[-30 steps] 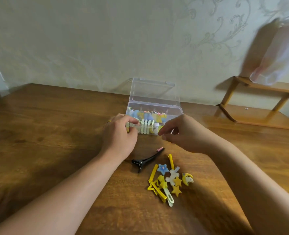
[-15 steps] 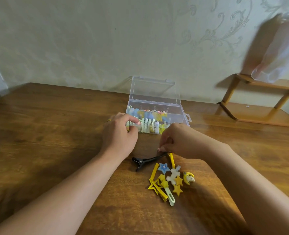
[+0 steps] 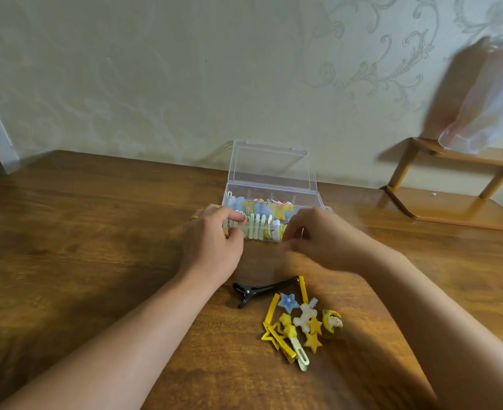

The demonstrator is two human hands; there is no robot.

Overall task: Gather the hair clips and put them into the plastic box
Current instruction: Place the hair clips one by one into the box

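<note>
Pale patterned wallpaper backs a brown wooden table [image 3: 81, 261]. Working rightward, the left hand [image 3: 212, 247] rests against the near-left corner of the clear plastic box [image 3: 312, 202], fingers curled onto its front wall, thumb on the rim. That box stands with its lid raised toward the wall; inside are many pastel hair clips, with a row of pale green ones lined along the front. The right hand [image 3: 321, 238] hovers at the near-right corner, blurred, fingers pinched together; whether it has anything I cannot tell. Nearer the camera, one black alligator clip [image 3: 262, 290] lies with its long axis left-right, tip toward the right. Just right of it sits a pile of yellow star and moon clips [image 3: 297, 324], roughly eight. A wooden shelf [image 3: 451, 202] stands far right.
</note>
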